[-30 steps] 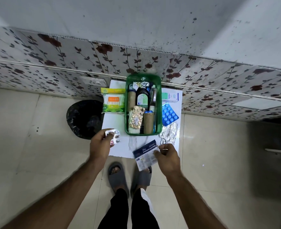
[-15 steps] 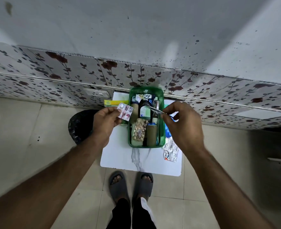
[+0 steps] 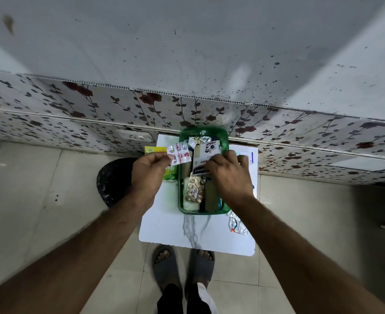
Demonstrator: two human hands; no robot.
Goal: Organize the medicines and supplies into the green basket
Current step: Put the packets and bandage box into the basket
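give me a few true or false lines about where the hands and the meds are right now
1. The left hand holds a small blister strip. True.
2. The right hand is pressing a flat white packet into the green basket. True.
3. The basket is empty. False: it already holds bottles, a gold blister pack and other items.
4. The basket sits on the bare floor. False: it stands on a white board by the wall.
5. A silver foil strip lies on the board outside the basket, right of it. True.
6. Both hands are free. False: each hand's grip is closed on an item.
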